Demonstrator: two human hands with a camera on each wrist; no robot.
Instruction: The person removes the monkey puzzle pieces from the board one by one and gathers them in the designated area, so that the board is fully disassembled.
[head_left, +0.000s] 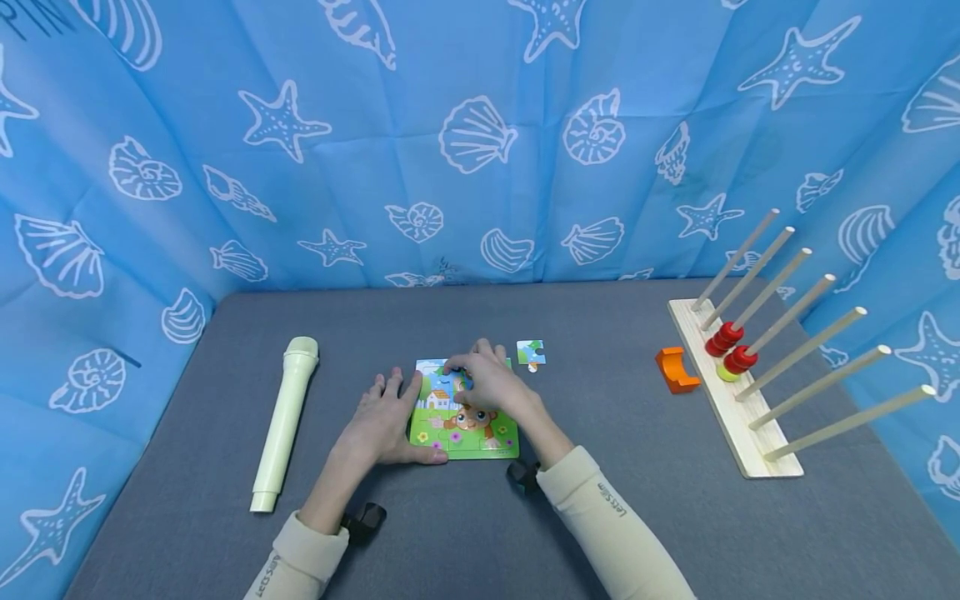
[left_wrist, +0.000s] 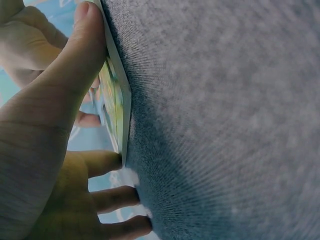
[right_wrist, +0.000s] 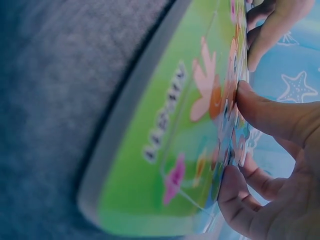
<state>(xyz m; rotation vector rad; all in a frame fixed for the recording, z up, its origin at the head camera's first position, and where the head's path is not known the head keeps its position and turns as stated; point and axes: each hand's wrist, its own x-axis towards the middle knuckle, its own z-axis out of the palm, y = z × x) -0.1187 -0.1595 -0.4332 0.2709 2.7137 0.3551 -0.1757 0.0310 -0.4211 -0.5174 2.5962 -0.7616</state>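
Observation:
A jigsaw puzzle (head_left: 427, 423) with a cartoon monkey, a small house and flowers lies flat on the table. My left hand (head_left: 385, 423) rests at its left side, fingers spread and fairly straight. The left thumb (left_wrist: 82, 50) lies along the front edge in the left wrist view, while other fingertips touch down beside the board. Over the upper middle of the puzzle, my right hand (head_left: 491, 383) has its thumb and fingers bent around a puzzle piece (head_left: 464, 380), mostly covered by the hand. A loose puzzle piece (head_left: 530, 352) lies off the board's upper right corner.
A pale green toy microphone (head_left: 285, 425) lies to the left. On the right stands a wooden peg rack (head_left: 738, 392) with slanting rods, several red rings (head_left: 724, 337) and a yellow-green one. An orange arched block (head_left: 677, 371) sits beside it. A blue shell-print curtain (head_left: 480, 208) hangs behind.

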